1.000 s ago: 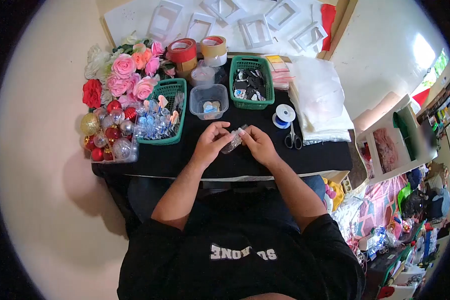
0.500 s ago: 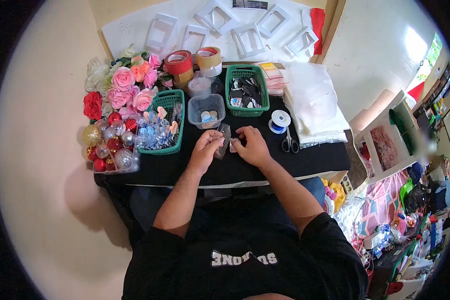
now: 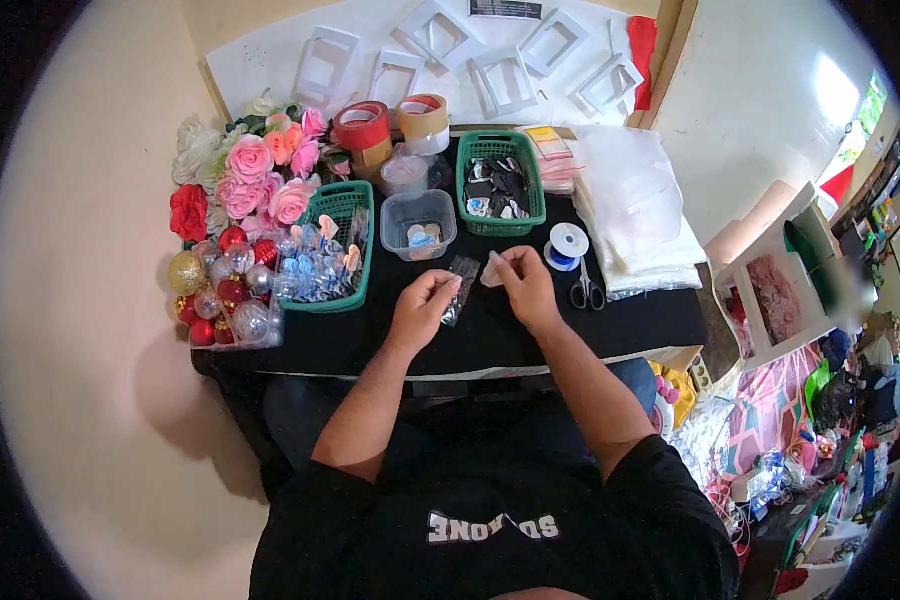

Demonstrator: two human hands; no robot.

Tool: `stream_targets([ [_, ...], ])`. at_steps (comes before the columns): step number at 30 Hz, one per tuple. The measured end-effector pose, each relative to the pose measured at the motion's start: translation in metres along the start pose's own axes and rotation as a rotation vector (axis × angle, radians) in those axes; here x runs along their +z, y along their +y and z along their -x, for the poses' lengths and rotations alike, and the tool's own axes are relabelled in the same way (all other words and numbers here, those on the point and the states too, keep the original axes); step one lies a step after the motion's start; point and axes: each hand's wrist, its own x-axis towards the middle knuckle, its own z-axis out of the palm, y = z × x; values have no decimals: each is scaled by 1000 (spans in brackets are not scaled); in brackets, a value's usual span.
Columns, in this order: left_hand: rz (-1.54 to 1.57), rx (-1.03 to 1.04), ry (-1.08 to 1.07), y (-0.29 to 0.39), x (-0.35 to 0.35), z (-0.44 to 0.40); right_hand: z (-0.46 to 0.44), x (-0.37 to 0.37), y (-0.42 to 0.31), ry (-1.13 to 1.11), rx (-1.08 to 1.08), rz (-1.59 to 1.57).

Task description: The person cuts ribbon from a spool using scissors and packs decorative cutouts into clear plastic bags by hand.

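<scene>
My left hand (image 3: 422,308) is closed on a small clear plastic bag (image 3: 460,291), which glints over the black tabletop. Between the thumb and fingers of my right hand (image 3: 528,290) is a small pale flat piece (image 3: 491,270); its exact kind is too small to make out. The two hands are apart, with the bag and the piece close to each other. Just beyond them stands a clear plastic tub (image 3: 416,212) with a few small round discs (image 3: 423,236) inside. A green basket (image 3: 502,183) of black and white pieces sits behind my right hand.
Right of my right hand are a ribbon spool (image 3: 567,246), scissors (image 3: 587,292) and stacked plastic bags (image 3: 632,215). At left stand another green basket (image 3: 367,235) with wrapped items, ornaments (image 3: 232,290) and artificial flowers (image 3: 255,175). Tape rolls (image 3: 361,130) and white frames (image 3: 503,82) are at the back.
My right hand has moved to the right and slightly up with the pale piece, away from my left hand. The plastic bag now tilts the other way and shows more plainly.
</scene>
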Motion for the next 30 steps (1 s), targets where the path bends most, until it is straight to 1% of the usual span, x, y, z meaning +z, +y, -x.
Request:
stream_targets([
  [2,-109,87,-49,-2,4,-1,-8,-6,15,145,-91,-10],
  [3,-207,92,-65,-2,5,-1,-4,-4,4,198,-75,-93],
  [4,-209,92,-69,1,6,0,-3,-4,-2,203,-75,-95],
  [6,-330,135,-92,5,9,3,-1,-4,-9,221,6,-218],
  [7,-356,147,-101,3,9,2,-1,-5,-9,224,8,-219],
  [9,-385,111,-118,5,9,1,-1,-6,-8,157,-19,-202],
  [10,-413,78,-133,5,9,2,-1,-6,-7,159,-17,-203],
  [11,-415,76,-135,4,9,2,0,-5,-6,104,-36,-208],
  [12,-462,116,-137,3,9,1,0,-5,-6,49,-56,-211],
  [13,-508,155,-140,2,10,1,0,-6,-6,51,-54,-212],
  [15,-532,147,-146,3,11,3,1,-6,-7,2,-33,-214],
  [17,-557,148,-149,7,12,3,1,-6,-10,3,-19,-214],
  [19,-594,258,-150,10,14,5,1,-8,-9,5,-3,-210],
  [22,-634,226,-200,18,14,6,0,-9,-5,-18,-35,-172],
  [23,-633,225,-198,16,13,7,1,-9,-5,-51,-28,-187],
  [25,-537,212,-160,10,12,5,3,-7,-11,-87,-23,-201],
  [26,-538,214,-158,6,12,4,4,-7,-14,-55,-12,-208],
  [28,-331,149,-157,-1,10,1,3,-6,-15,-23,-4,-215],
  [29,-330,146,-158,-6,9,1,3,-7,-13,-3,-4,-198],
  [30,-262,115,-160,-5,9,0,2,-7,-13,16,-6,-180],
])
